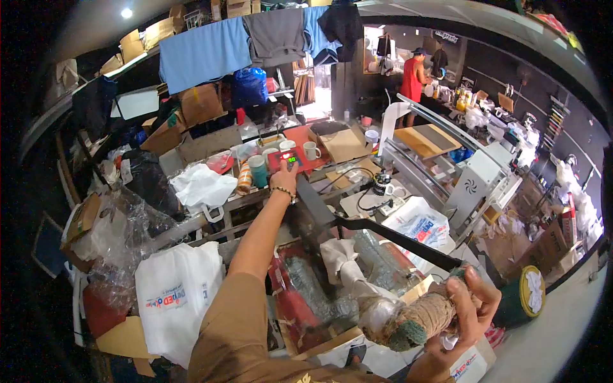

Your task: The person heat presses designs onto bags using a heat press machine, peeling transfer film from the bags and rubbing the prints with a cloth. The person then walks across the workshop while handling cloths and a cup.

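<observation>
My left hand reaches forward with fingers stretched out, its fingertips at a red control box with a lit digital display. My right hand is closed around a lever handle wrapped in brown twine, with green wrapping at its ends. A black metal lever arm runs from the machine's dark body to this handle. White cloth is tied near the handle's left side. Below lies a red-edged platen area with grey, shiny material on it, partly hidden by the lever and cloth.
White printed bags lie at the left and right. A white mug stands behind the control box. A grey-framed machine fills the right side. A person in red stands at the back counter. Shirts hang overhead.
</observation>
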`<action>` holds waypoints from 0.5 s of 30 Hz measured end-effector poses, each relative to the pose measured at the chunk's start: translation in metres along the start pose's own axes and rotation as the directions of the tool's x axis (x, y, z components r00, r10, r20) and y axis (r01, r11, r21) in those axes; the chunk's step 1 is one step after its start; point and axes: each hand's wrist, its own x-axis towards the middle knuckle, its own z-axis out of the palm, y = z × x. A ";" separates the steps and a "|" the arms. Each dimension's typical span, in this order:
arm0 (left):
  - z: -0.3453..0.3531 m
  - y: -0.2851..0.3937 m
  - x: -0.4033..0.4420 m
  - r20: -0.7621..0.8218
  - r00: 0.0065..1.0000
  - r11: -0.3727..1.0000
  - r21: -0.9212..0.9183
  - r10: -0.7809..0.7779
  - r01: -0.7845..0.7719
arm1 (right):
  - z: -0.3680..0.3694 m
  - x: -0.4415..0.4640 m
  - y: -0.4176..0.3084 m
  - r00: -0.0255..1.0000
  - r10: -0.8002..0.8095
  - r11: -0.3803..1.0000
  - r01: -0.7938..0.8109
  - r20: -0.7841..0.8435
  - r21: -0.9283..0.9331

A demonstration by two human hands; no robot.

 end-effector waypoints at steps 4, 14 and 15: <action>0.001 -0.003 0.009 -0.004 0.999 0.998 -0.053 0.038 -0.038 | 0.000 -0.003 0.002 1.000 0.022 0.999 -0.022 0.001 0.032; 0.008 -0.005 0.011 0.024 1.000 0.996 -0.088 0.010 -0.008 | -0.007 0.001 -0.002 0.995 0.047 0.998 -0.050 0.084 0.037; 0.007 -0.006 0.014 0.034 0.999 0.997 -0.083 0.004 -0.001 | -0.008 0.001 -0.002 0.995 0.047 0.998 -0.050 0.083 0.036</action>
